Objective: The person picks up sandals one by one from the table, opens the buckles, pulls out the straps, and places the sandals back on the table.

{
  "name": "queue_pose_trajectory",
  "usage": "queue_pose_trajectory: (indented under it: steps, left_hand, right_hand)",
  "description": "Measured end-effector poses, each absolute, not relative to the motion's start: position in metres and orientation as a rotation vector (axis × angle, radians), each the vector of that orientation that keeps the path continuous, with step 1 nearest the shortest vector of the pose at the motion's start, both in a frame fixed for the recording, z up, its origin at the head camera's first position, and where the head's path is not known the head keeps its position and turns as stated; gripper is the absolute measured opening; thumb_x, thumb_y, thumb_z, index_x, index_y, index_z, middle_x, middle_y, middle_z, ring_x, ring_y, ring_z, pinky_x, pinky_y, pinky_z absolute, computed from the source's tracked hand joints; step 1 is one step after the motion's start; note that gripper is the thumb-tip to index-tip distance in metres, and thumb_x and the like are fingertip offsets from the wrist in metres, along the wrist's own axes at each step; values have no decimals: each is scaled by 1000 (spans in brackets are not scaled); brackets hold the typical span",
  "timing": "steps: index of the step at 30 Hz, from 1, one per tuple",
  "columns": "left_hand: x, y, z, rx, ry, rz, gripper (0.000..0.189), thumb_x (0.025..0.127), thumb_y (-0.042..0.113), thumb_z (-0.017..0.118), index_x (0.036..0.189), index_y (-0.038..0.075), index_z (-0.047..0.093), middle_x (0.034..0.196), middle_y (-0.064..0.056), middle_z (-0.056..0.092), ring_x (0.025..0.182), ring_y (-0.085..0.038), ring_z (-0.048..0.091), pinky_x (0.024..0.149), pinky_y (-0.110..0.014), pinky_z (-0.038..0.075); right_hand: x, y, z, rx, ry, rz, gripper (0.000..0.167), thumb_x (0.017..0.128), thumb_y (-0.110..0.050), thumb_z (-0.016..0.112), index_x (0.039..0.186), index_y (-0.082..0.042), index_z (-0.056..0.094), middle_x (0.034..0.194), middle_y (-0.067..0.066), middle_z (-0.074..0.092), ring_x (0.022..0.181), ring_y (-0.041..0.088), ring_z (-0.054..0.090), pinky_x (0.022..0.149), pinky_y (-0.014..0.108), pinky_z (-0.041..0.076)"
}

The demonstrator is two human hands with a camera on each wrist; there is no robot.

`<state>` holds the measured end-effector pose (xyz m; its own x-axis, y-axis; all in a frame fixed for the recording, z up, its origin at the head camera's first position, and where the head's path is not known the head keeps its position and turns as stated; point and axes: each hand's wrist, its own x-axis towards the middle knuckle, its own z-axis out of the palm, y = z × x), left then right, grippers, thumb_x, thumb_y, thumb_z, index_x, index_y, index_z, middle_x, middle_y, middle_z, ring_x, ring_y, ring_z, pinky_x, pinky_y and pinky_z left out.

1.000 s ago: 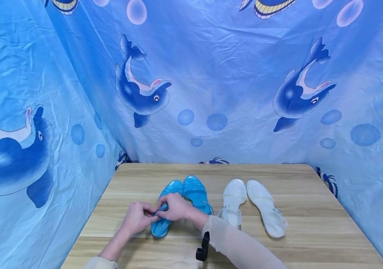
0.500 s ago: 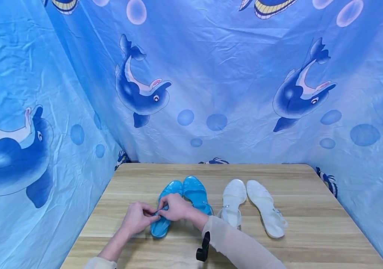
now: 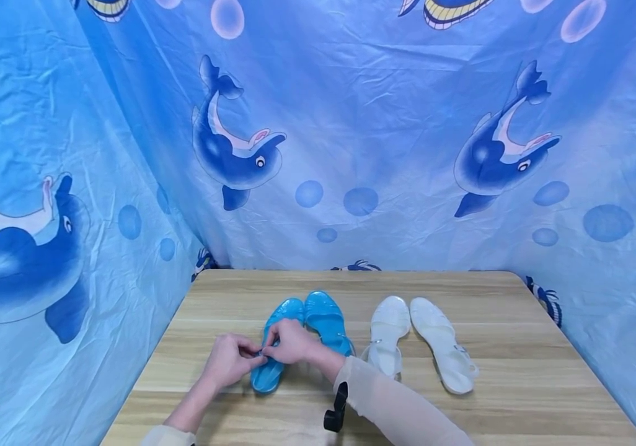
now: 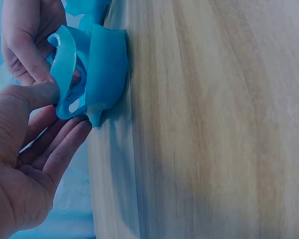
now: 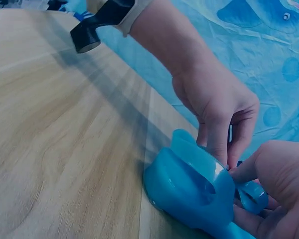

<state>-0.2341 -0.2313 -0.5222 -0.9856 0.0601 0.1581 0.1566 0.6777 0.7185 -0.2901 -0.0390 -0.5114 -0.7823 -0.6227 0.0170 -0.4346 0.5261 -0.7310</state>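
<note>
On the wooden table, the left one of two blue jelly sandals (image 3: 266,376) lies sole down with its toe pointing away. My left hand (image 3: 227,360) reaches its outer side and pinches the ankle strap (image 4: 66,62) between thumb and fingers. From the right, my right hand (image 3: 290,342) crosses over the sandal and pinches the same strap at its fastening, thumb and forefinger close to the left fingertips. A small buckle is mostly covered by the fingers. In the right wrist view, the heel cup (image 5: 189,186) faces the camera, with the left hand (image 5: 217,107) beyond it.
The other blue sandal (image 3: 322,313) lies just right, its toe close beside the first. Farther right stand two white sandals (image 3: 390,319), toes together and heels apart. A dolphin-print curtain (image 3: 362,124) hangs behind the table (image 3: 519,371). A black mount (image 3: 336,412) sits at the right sleeve.
Both hands stay at the strap; the fingertips shift only very slightly. The sandals keep their places.
</note>
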Motion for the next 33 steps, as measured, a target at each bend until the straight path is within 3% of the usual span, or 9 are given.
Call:
queue_pose_trajectory:
  steps: [10, 15, 18, 21, 25, 29, 33]
  left_hand:
    - [-235, -232, -522, -116, -2763, -1216, 15, 77, 13, 95, 87, 10, 84, 82, -2, 80, 66, -5, 72, 62, -21, 59]
    - [-234, -225, -520, -72, -2763, -1136, 34, 75, 12, 95, 104, 1, 82, 85, -4, 80, 71, -9, 74, 67, -24, 62]
    - [-232, -219, -515, -76, -2738, -909, 58, 70, 16, 96, 123, -1, 77, 94, -8, 79, 81, -18, 75, 73, -35, 64]
    - [-229, -214, -508, -131, -2676, -655, 81, 65, 20, 99, 138, 0, 69, 113, -18, 74, 100, -32, 73, 80, -48, 65]
    - [-229, -210, -501, -264, -2585, -407, 101, 58, 21, 103, 147, 1, 60, 143, -28, 60, 133, -48, 58, 104, -60, 56]
    - [-229, -208, -498, -376, -2521, -299, 91, 57, 20, 104, 137, 0, 67, 144, -26, 62, 141, -49, 53, 117, -64, 44]
    - [-228, -206, -499, -412, -2544, -345, 66, 64, 17, 102, 122, 0, 77, 128, -21, 73, 126, -43, 65, 106, -56, 56]
  right_hand:
    - [-294, -36, -511, -822, 2472, -1176, 12, 99, -22, 77, 88, -18, 77, 79, -11, 69, 65, 5, 57, 58, 19, 42]
    - [-293, -37, -510, -881, 2504, -1181, 13, 99, -27, 78, 89, -19, 75, 72, -11, 65, 58, 4, 55, 57, 18, 43]
    - [-292, -38, -508, -929, 2526, -1167, 12, 98, -29, 78, 97, -17, 76, 74, -11, 67, 61, 1, 59, 60, 17, 48]
    - [-291, -40, -507, -938, 2529, -1161, 25, 98, -30, 78, 116, -12, 76, 84, -10, 75, 70, -3, 65, 67, 16, 54]
    - [-291, -42, -506, -933, 2496, -1170, 44, 99, -27, 78, 137, -8, 69, 100, -4, 82, 82, -3, 72, 75, 15, 57]
    - [-293, -40, -507, -968, 2507, -1159, 38, 100, -22, 75, 134, -6, 71, 105, -1, 82, 88, 0, 74, 79, 15, 58]
    - [-296, -32, -505, -953, 2546, -1176, 26, 101, -17, 71, 124, -5, 76, 106, 1, 80, 90, 2, 72, 80, 17, 58]
